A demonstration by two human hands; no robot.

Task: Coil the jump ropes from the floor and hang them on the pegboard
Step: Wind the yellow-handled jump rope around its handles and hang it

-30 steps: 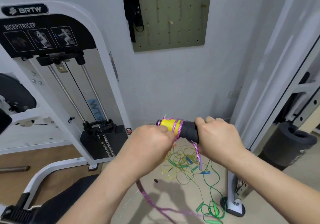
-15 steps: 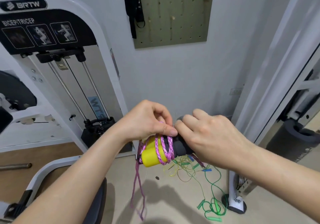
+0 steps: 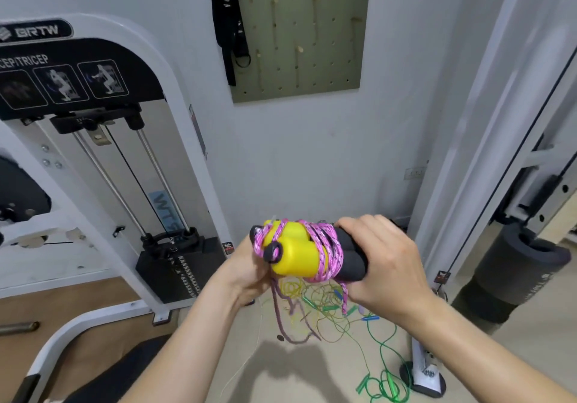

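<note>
Our right hand is curled tight round the black foam ends of the two handles, which lie side by side with their yellow ends toward our left hand. The pink rope is wound in several turns round the handles just left of that grip, and loose strands hang below it. Our left hand sits under the yellow ends. Its fingers are hidden behind them, so we cannot tell whether it holds anything. Below the grip, thin ropes lie tangled on the floor. Above it is the pegboard, with a black strap at its left edge.
</note>
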